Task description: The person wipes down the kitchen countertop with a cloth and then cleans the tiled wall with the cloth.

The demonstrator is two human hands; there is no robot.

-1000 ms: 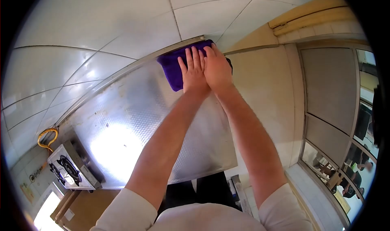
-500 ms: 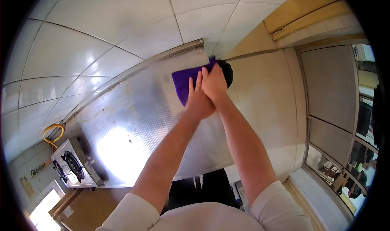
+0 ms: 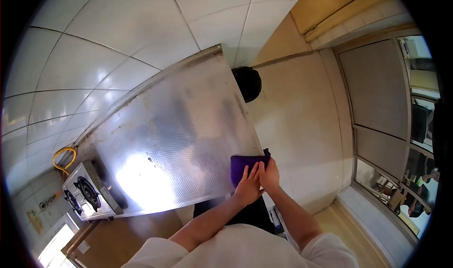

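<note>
A purple cloth (image 3: 239,166) lies on the near right corner of the metal countertop (image 3: 188,112), partly over its right edge. My left hand (image 3: 248,188) rests on the cloth, fingers stretched out and slightly spread. Beside it, touching the same cloth at the counter's edge, is my right hand (image 3: 269,176). Its fingers are bent around the cloth's right side, and their tips are partly hidden. Brownish marks and smudges show on the metal surface.
A two-burner gas stove (image 3: 89,192) stands at the counter's left end, near a yellow hose (image 3: 64,158). Past the far right corner sits a black bag-like object (image 3: 247,83). White tiles (image 3: 132,27) line the wall behind; a framed window (image 3: 377,88) is at right.
Both hands and the purple cloth have moved from the far right corner toward me, along the counter's right edge. The black object beyond that corner is now uncovered.
</note>
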